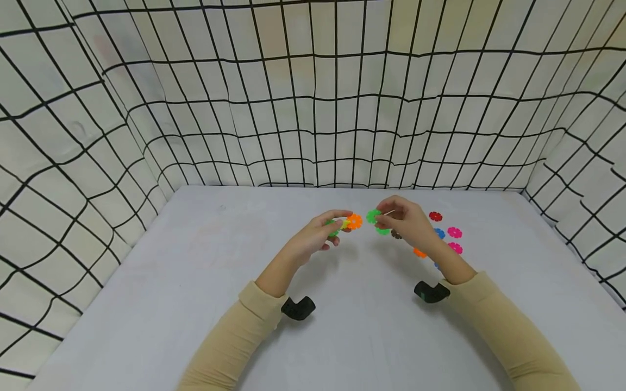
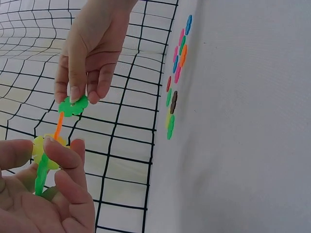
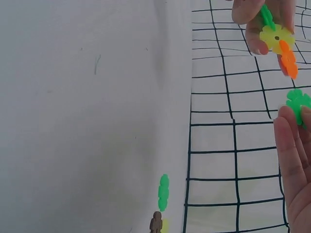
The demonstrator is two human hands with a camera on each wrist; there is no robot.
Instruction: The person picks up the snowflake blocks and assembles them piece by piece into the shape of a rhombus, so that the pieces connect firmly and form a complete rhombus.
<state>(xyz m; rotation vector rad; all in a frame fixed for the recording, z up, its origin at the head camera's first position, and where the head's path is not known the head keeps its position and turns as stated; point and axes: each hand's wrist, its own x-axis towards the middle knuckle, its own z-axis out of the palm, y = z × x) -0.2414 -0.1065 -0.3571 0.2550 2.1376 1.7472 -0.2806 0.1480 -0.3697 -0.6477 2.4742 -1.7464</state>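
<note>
Above the white surface, my left hand [image 1: 313, 239] pinches a short chain of flower-shaped interlocking discs. In the left wrist view the chain runs from a green disc [image 2: 42, 175] near the palm, through a yellow disc [image 2: 38, 153] under the fingertips, to an orange disc [image 2: 59, 126] sticking out. My right hand [image 1: 408, 222] pinches a loose green disc [image 1: 373, 216] between thumb and fingers. That disc faces the chain's orange end, and the head and right wrist views show a small gap between them.
More flower discs lie flat beside and beyond the right hand: red [image 1: 435, 216], pink [image 1: 455, 232], blue [image 1: 439, 233], orange [image 1: 419, 252], brown [image 1: 396, 234] and green [image 1: 383, 231]. White walls with a black grid net [image 1: 337, 119] enclose the table [image 1: 146, 304].
</note>
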